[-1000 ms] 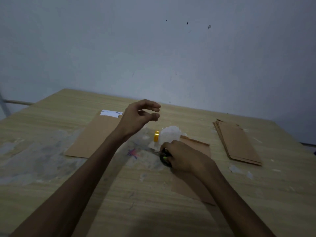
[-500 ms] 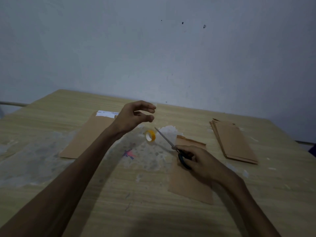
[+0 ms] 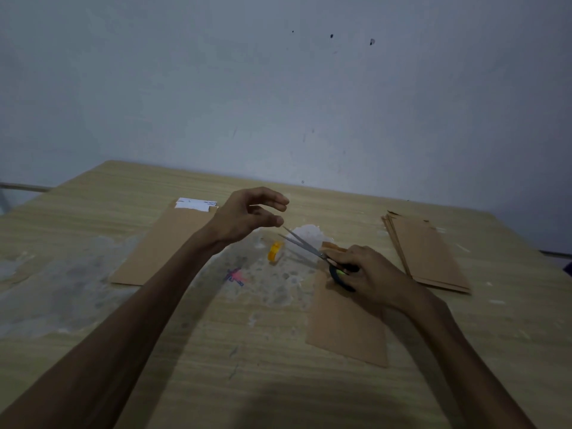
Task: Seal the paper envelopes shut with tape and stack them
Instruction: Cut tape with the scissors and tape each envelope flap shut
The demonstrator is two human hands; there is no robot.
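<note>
Scissors (image 3: 305, 246) have been raised and opened toward the left hand (image 3: 247, 218), held curled above the tape roll (image 3: 275, 251); the right hand (image 3: 368, 270) grips them over an envelope (image 3: 346, 329) on the worktop (image 3: 216, 351).

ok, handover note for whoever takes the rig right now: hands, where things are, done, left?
Left hand: raised above the table, thumb and fingers pinched, presumably on clear tape, which can't be seen.
Right hand: grips black-handled steel scissors, blades open, pointing at the left fingers.
Small yellow tape roll: on the wooden table, below the blades.
Brown paper envelope: under the right hand, no tape visible on it.
Stack of brown envelopes: far right.
Lone brown envelope with white label: left.
Left: cut tape, seal, stack.
</note>
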